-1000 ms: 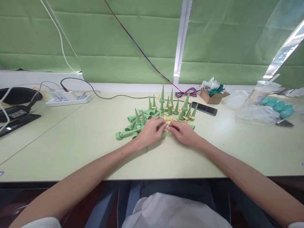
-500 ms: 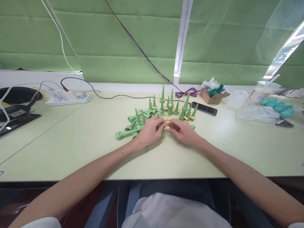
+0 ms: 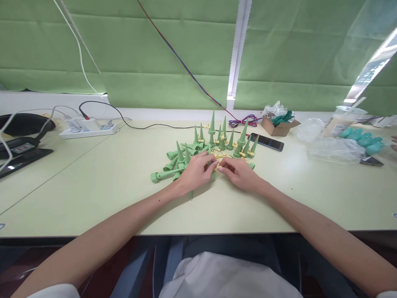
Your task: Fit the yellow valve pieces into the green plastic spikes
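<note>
My left hand [image 3: 198, 170] and my right hand [image 3: 240, 171] meet at the middle of the table, thumbs and fingers pinched together. Between the fingertips shows a small yellow plastic valve [image 3: 217, 168], partly covered by both hands. More small yellow pieces [image 3: 221, 155] lie just behind the fingers. Around them are several green plastic watering spikes: some stand point up, like the tall spike [image 3: 212, 124] and the one at the right [image 3: 242, 134]. Others lie in a heap by my left hand, such as the long green tube [image 3: 167, 174]. A few upright cones carry yellow valves at their base.
A phone [image 3: 266, 142] lies behind my right hand, near a small cardboard box [image 3: 279, 127] and coiled wires [image 3: 245, 121]. At the right stand a drink cup [image 3: 339, 122] and bagged teal objects [image 3: 366, 138]. Another person's hand [image 3: 394, 143] shows there. A power strip [image 3: 89, 131] sits left.
My right hand has shifted very slightly right, its fingertips a little farther from my left. More of another person's hand shows at the right edge.
</note>
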`<state>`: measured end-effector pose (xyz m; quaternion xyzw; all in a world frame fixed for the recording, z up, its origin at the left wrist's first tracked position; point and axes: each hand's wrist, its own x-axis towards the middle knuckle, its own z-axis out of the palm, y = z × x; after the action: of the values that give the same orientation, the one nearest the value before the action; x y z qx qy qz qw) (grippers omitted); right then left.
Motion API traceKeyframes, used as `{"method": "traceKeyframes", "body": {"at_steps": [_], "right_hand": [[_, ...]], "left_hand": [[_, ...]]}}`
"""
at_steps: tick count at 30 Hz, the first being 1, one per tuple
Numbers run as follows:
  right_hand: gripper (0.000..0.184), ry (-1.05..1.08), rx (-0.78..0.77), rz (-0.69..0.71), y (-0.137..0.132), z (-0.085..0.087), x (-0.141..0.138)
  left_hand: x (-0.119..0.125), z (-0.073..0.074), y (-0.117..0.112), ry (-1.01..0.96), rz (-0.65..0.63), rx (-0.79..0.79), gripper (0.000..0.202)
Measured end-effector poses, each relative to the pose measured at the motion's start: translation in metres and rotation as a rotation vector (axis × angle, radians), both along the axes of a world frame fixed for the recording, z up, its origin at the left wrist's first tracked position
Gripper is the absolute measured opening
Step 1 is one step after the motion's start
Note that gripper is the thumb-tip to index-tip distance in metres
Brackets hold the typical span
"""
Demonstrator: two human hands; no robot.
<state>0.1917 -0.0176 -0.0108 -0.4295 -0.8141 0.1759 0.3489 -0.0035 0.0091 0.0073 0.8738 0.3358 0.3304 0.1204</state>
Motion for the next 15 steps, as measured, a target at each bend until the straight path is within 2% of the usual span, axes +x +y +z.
{"method": "traceKeyframes", "body": {"at_steps": [15], "right_hand": [[0.024, -0.022, 0.013, -0.026, 0.0001, 0.0008, -0.0012]], "left_hand": [[0.0005, 0.0007, -0.0006, -0.005, 0.007, -0.030, 0.025]]}}
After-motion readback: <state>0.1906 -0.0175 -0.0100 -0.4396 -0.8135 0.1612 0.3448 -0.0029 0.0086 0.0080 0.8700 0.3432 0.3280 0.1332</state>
